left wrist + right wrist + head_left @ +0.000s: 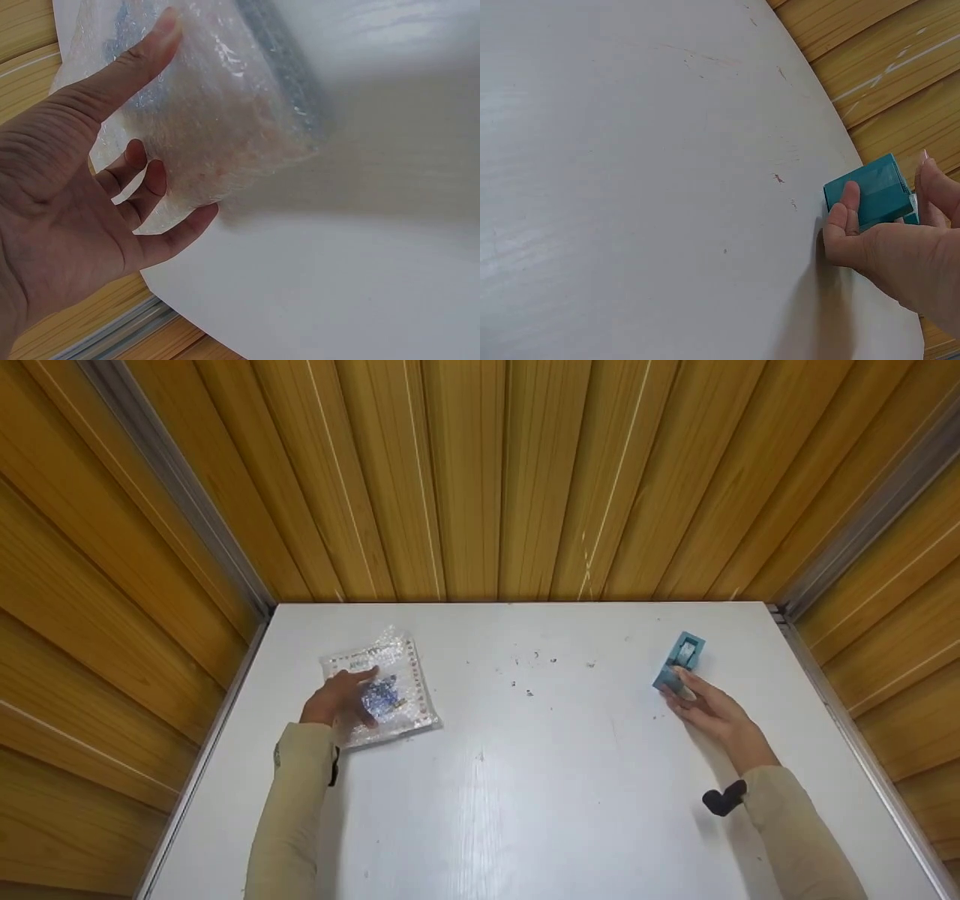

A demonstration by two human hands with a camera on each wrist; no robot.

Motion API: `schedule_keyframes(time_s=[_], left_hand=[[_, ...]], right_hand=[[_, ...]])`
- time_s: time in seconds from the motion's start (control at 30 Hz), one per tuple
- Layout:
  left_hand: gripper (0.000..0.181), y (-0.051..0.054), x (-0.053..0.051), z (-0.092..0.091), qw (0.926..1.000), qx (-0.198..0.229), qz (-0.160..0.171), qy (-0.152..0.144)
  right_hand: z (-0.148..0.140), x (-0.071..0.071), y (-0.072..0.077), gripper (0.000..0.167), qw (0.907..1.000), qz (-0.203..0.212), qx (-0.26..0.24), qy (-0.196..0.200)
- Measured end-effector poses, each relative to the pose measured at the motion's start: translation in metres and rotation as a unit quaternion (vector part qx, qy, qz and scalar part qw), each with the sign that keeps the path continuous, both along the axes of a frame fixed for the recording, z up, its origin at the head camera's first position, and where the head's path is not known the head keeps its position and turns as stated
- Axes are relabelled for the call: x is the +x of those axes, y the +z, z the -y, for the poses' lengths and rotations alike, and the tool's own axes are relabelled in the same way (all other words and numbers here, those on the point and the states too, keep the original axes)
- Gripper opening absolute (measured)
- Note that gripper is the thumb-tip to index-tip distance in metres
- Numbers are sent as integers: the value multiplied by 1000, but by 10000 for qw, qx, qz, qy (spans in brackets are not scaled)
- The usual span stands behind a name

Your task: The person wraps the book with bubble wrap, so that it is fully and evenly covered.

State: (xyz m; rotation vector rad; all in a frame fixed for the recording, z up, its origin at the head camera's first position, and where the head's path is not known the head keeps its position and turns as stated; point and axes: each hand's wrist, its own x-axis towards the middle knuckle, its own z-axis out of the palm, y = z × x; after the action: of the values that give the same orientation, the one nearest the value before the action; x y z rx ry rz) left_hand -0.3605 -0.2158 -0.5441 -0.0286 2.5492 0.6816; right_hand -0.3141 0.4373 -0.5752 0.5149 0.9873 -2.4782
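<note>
A flat package in bubble wrap [409, 675] is set near the far left corner of the white worktop [525, 772], turned slightly askew to the far edge. Blue and red printing is seen through the clear wrap. Its left side is covered by the left hand [337, 701], by which the package is touched. The thumb is stretched over the printed face, and the other fingers are spread apart and slightly bent near the package's border.

Near the far right corner of the worktop, a small teal box [881, 187] is pinched by the right hand [709, 712], with fingers clamped along one face and the thumb set on the opposite side. A pale insert is shown in a recess at the end of the box turned toward the far edge. Whether the box is lifted or rested on the surface cannot be told.

Both forearms are covered by beige sleeves [289, 817], and a black piece [724, 799] is worn at the right wrist. Small dark marks [529, 692] are scattered toward the middle of the far edge, behind which a yellow-brown wood-look wall [465, 472] is seen
</note>
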Motion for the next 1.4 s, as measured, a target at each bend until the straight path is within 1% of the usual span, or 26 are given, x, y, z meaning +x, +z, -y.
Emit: schedule_keyframes(time_s=[0.13, 0.27, 0.37, 0.47, 0.53, 0.67, 0.73, 0.8, 0.87, 0.9, 0.93, 0.97, 1.03, 1.07, 1.17, 1.3, 1.37, 1.4], left_hand=[[113, -1, -1, 1, 10000, 31, 51, 15], [113, -5, -4, 3, 9999, 11, 106, -17], [113, -7, -6, 3, 9999, 24, 124, -10], [114, -7, -8, 3, 9997, 95, 183, 117], [114, -8, -8, 3, 9996, 99, 209, 148], [115, -7, -8, 3, 9997, 33, 237, 51], [115, -6, -7, 2, 9998, 2, 199, -41], [114, -5, -7, 2, 9998, -6, 157, -96], [114, -4, -7, 2, 9998, -10, 122, -126], [114, -3, -7, 1, 9999, -15, 92, -139], [114, -3, -7, 1, 9999, -4, 97, -114], [114, -3, -7, 1, 9999, 3, 102, -109], [114, -3, -7, 1, 9999, 16, 129, -95], [114, -4, -7, 1, 9998, 44, 147, -86], [114, -5, -7, 1, 9997, 101, 208, -85], [116, -7, -9, 3, 9994, 124, 308, 9], [116, -7, -10, 4, 9993, 107, 347, 71], [115, -7, -10, 5, 9993, 102, 349, 98]], right_hand=[[-2, 1, -3, 29, 9996, -158, 187, 108], [-1, 1, -4, 30, 9992, -196, 309, 131], [2, 2, -2, 28, 9978, -249, 603, 148], [5, 2, 0, 27, 9949, -312, 941, 174], [6, 3, 1, 26, 9929, -360, 1114, 195], [8, 4, -2, 26, 9874, -564, 1454, 276], [8, 5, -4, 28, 9815, -745, 1726, 356], [9, 6, -6, 34, 9715, -949, 2125, 457], [12, 7, -7, 43, 9550, -1155, 2673, 563], [13, 7, -7, 47, 9466, -1250, 2916, 574], [16, 7, -8, 51, 9402, -1315, 3098, 528], [18, 7, -8, 53, 9349, -1362, 3244, 459], [23, 8, -8, 53, 9264, -1396, 3493, 194], [25, 8, -7, 50, 9251, -1394, 3531, 18], [29, 9, -7, 44, 9170, -1364, 3728, -393], [32, 11, -6, 45, 9042, -1279, 4024, -639], [34, 11, -7, 47, 8939, -1279, 4225, -777], [35, 11, -7, 47, 8861, -1308, 4367, -839]])
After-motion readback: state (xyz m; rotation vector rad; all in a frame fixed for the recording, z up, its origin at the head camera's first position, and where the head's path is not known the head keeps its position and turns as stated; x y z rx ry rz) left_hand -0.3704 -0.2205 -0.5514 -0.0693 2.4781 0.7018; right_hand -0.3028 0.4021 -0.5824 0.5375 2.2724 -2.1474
